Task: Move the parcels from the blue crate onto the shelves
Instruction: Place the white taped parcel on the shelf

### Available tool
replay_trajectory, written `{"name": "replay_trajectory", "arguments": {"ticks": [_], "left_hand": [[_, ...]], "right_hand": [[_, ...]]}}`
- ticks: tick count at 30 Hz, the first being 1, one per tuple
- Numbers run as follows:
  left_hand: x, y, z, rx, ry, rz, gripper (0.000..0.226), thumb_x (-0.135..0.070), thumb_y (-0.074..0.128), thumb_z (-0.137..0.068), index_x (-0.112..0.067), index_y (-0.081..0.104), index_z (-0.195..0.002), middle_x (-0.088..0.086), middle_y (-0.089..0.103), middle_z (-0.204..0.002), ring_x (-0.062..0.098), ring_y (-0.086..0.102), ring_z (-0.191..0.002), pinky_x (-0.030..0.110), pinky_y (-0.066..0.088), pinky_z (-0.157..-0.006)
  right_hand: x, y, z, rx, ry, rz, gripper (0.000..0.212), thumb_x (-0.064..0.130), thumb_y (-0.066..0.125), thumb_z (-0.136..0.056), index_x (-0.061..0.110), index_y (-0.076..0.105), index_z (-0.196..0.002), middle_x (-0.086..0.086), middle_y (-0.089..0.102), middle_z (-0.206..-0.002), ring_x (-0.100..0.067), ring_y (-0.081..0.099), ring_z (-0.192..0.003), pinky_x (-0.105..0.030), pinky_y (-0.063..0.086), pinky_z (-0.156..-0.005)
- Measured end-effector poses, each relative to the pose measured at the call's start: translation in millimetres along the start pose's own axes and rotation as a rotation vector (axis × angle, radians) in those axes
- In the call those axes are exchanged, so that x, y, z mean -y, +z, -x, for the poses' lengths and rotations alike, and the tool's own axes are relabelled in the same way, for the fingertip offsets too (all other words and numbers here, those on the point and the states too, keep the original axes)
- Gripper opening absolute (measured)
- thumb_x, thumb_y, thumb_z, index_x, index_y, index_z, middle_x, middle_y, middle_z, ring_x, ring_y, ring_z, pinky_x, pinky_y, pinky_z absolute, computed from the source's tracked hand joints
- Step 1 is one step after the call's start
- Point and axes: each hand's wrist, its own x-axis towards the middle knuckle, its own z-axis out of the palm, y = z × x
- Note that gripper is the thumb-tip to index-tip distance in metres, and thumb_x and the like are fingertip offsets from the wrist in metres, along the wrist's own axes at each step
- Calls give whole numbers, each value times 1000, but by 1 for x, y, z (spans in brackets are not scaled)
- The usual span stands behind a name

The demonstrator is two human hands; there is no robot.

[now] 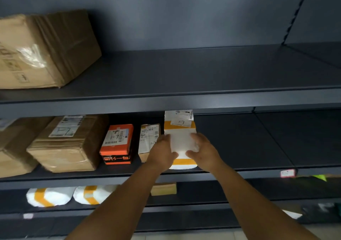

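A white parcel with orange bands lies on the middle shelf, a label at its far end. My left hand grips its left side and my right hand grips its right side. To its left on the same shelf stand a small brown parcel, an orange and black box and a large cardboard box. The blue crate is not in view.
A big cardboard box sits at the left of the top shelf. The lower shelf holds two white-and-orange bags and a small brown box. Dark items lie at the lower right. A red tag marks the shelf edge.
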Motion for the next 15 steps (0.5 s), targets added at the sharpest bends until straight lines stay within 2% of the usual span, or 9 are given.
{"name": "replay_trajectory", "arguments": {"ticks": [7, 11, 13, 15], "left_hand": [[4, 0, -15, -7, -21, -137, 71, -29, 56, -95, -6, 18, -151, 12, 23, -155, 25, 38, -135, 32, 36, -109], [3, 3, 0, -35, 55, -250, 79, -35, 56, -94, -9, 9, -153, 9, 8, -160, 24, 13, -147, 32, 20, -118], [-1, 4, 14, -34, 113, -305, 81, -37, 56, -94, -11, 7, -153, 10, 7, -161, 25, 8, -148, 35, 15, -119], [-7, 7, 29, -33, 171, -340, 80, -38, 55, -95, -13, 6, -154, 10, 7, -161, 26, 6, -148, 37, 13, -119]], "right_hand": [[6, 3, -17, 0, -11, 64, 70, 21, 60, -93, 15, 21, -151, -3, 19, -156, -22, 38, -134, -26, 36, -103], [3, 3, 2, -9, -2, 117, 78, 25, 64, -89, 15, 18, -152, -2, 17, -158, -23, 33, -138, -33, 36, -109], [1, 4, 18, -37, 3, 163, 81, 27, 67, -87, 17, 18, -152, -3, 17, -159, -21, 26, -142, -37, 31, -114], [-1, 2, 39, -53, 26, 222, 83, 29, 66, -89, 16, 14, -153, -2, 12, -161, -19, 17, -146, -33, 22, -118]]}}
